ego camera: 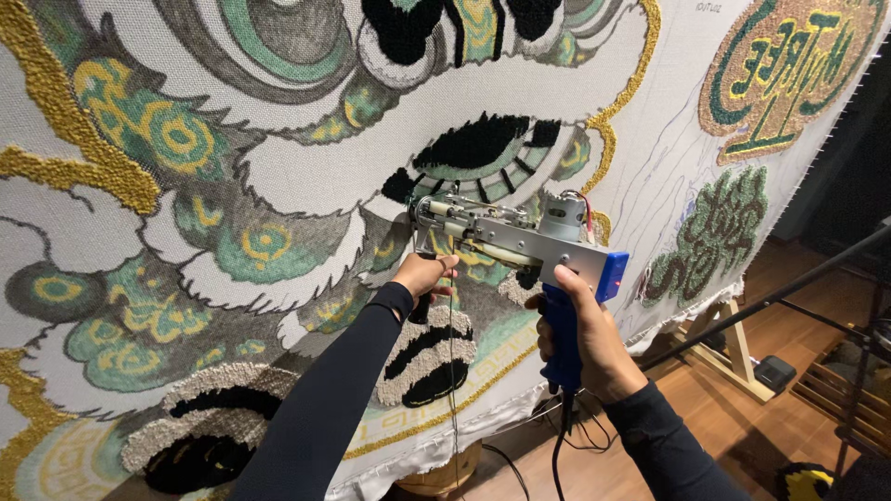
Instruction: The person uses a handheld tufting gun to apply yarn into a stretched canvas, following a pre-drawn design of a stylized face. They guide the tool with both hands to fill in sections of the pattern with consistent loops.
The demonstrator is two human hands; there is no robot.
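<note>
Against a stretched backing cloth worked with green, gold, grey and black tufted yarn, a person in dark long sleeves steadies a tufting gun with both hands. Farthest left, finished swirls of pile fill the fabric. Moving right, the left hand is curled around the gun's front grip, fingers closed, bracing the nose of the tool flat to the cloth near a black-and-green patch (a thin strand of yarn hangs down just beside that wrist). Next, the silver metal body with its small motor angles away from the fabric, and the right hand is wrapped tight around the blue rear handle, carrying the weight from behind. A black power cord drops from the handle toward the wooden floor. Farther right, two more tufted emblems sit on bare cloth, while a wooden frame foot, a dark slanting pole and loose cables crowd the floor.
</note>
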